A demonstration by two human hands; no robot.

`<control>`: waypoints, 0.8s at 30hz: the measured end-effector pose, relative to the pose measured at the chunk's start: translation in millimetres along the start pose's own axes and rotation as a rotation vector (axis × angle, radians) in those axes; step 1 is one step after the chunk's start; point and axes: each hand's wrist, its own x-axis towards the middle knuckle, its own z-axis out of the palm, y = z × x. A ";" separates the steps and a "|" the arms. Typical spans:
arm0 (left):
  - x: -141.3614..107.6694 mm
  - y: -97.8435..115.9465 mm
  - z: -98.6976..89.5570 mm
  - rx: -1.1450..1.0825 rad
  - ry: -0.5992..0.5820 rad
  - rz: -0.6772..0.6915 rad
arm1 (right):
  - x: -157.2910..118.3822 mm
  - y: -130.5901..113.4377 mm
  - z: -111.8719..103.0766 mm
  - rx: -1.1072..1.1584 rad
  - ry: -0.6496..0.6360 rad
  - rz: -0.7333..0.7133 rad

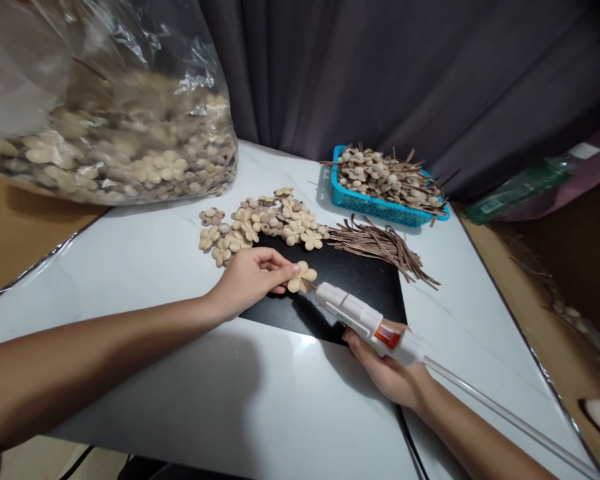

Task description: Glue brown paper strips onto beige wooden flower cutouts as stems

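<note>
Pinched between the thumb and fingers of my left hand point(257, 277) is a cream five-petalled flower point(302, 275), held just above a black mat point(365, 270). My right hand point(387, 370) grips a white hot glue gun point(353, 310) with an orange part on its side. The gun's nozzle points at the flower's lower right edge; whether it touches cannot be made out. A clear glue stick point(505, 410) sticks out of the gun's rear end. Behind my left hand lies a pile of cream and brownish flowers point(280, 217).
Thin brown strips point(383, 247) lie bunched at the mat's back right. A blue basket point(385, 208) behind them holds stemmed flower pieces. A large clear bag point(145, 143) of flowers stands at the back left. Beyond the table's right edge lies a green bottle point(525, 183). A dark curtain point(380, 73) hangs behind.
</note>
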 end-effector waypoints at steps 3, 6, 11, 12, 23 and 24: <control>0.0 0.2 0.2 -0.014 0.005 0.002 | -0.3 -0.8 -0.6 0.014 -0.047 0.024; 0.3 0.2 0.4 -0.040 0.014 -0.011 | 0.0 -1.9 -1.1 0.019 -0.046 0.025; 2.1 -0.8 0.1 -0.074 0.037 -0.022 | 0.7 -2.4 -0.6 0.026 -0.054 0.031; 2.4 -1.0 0.0 -0.080 0.040 -0.023 | 0.7 -2.4 -0.3 0.029 -0.050 0.032; 3.8 -0.3 0.0 -0.143 0.062 -0.045 | 0.5 -2.5 -1.5 0.014 -0.061 0.002; 3.9 -0.2 0.1 -0.151 0.064 -0.047 | 0.2 -1.9 -1.3 0.014 -0.062 0.008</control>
